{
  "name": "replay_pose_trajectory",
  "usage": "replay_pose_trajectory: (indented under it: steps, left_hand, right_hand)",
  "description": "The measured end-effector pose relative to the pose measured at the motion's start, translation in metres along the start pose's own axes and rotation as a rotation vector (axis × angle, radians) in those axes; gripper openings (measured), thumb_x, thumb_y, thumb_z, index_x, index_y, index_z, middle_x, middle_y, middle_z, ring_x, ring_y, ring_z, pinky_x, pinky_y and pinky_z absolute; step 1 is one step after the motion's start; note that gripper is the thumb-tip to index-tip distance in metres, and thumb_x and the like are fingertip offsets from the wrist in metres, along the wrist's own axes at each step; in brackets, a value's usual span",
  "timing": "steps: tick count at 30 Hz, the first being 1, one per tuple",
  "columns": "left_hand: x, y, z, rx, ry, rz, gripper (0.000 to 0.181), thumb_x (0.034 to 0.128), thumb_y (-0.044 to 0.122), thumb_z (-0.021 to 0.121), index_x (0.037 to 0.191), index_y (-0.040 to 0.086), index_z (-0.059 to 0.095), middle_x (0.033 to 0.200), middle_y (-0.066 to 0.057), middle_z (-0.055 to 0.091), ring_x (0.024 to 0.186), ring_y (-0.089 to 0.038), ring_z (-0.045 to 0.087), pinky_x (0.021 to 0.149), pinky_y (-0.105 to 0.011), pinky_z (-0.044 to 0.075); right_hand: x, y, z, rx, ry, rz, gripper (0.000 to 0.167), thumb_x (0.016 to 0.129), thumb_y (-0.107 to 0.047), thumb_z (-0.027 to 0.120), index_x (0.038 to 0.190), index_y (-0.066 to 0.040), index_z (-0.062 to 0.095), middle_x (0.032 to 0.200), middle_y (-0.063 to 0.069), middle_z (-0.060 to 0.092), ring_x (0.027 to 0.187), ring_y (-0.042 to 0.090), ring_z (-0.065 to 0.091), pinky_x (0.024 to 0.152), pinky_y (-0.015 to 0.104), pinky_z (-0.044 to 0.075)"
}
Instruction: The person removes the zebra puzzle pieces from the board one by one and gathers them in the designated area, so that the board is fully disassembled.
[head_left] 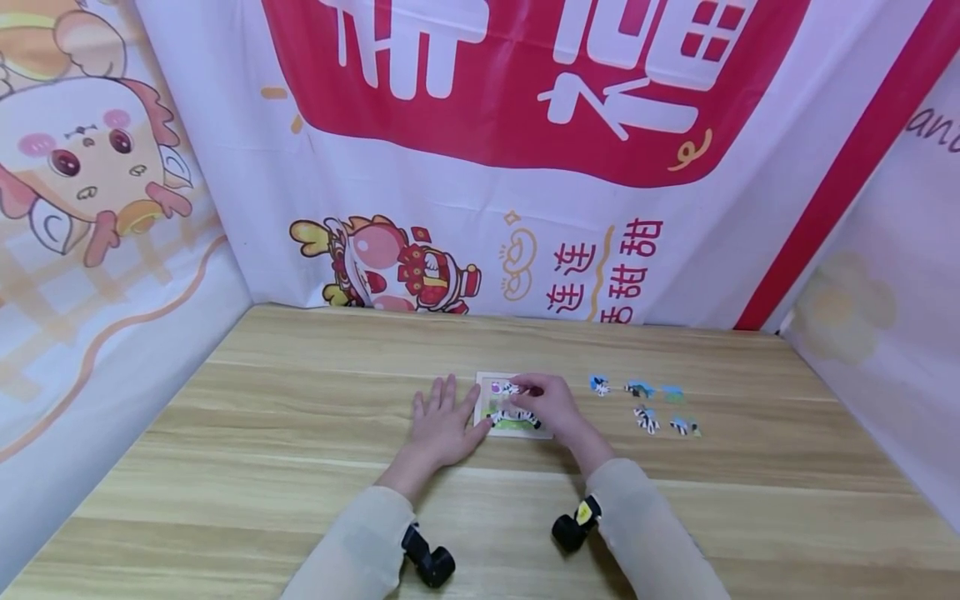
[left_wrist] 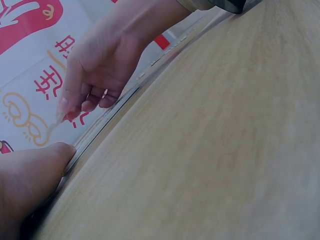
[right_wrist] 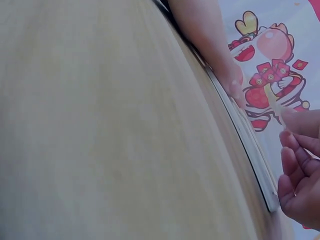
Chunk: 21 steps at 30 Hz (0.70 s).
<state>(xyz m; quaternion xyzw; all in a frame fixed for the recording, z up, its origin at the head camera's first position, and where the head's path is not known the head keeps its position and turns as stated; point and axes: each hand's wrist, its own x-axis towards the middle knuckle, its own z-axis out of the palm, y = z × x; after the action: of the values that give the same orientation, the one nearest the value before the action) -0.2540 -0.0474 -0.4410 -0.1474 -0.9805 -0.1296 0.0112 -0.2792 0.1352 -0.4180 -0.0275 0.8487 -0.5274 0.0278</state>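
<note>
A small jigsaw puzzle board [head_left: 517, 434] with a zebra picture and a pale frame lies flat on the table. My left hand [head_left: 440, 432] rests with spread fingers on the wood at the board's left side, its thumb at the lower left edge. Over the board, my right hand [head_left: 557, 407] pinches a thin puzzle piece [right_wrist: 273, 103] between thumb and finger. That piece stands tilted, edge up, in the right wrist view; its printed face is hard to make out. My right hand partly hides the board's right side.
Several loose puzzle pieces [head_left: 646, 419] lie to the right of the board, in two rough rows. The wooden table [head_left: 285, 475] meets printed cloth walls [head_left: 420, 192] at the back and sides. Each sleeve carries a black wrist camera [head_left: 429, 558].
</note>
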Motion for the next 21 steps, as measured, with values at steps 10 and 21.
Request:
replay_pose_trajectory:
  steps: [10, 21]
  left_hand:
    - [0.000, 0.001, 0.000, -0.006, 0.004, -0.003, 0.064, 0.0838, 0.060, 0.028, 0.137, 0.024, 0.025, 0.141, -0.017, 0.007, 0.127, -0.034, -0.001, 0.095, -0.054, -0.003]
    - [-0.001, 0.001, -0.001, -0.024, 0.003, -0.007, 0.064, 0.0839, 0.059, 0.028, 0.137, 0.024, 0.024, 0.141, -0.017, 0.005, 0.127, -0.033, -0.003, 0.095, -0.054, -0.004]
  right_hand:
    - [-0.007, -0.005, -0.025, 0.032, -0.008, 0.007, 0.027, 0.077, -0.012, 0.065, 0.104, -0.015, 0.062, 0.090, 0.003, 0.056, 0.084, 0.019, 0.048, 0.072, 0.031, 0.042]
    - [-0.023, -0.004, -0.065, 0.041, 0.027, 0.084, 0.029, 0.077, -0.019, 0.066, 0.105, -0.018, 0.062, 0.095, 0.004, 0.056, 0.088, 0.020, 0.047, 0.074, 0.033, 0.041]
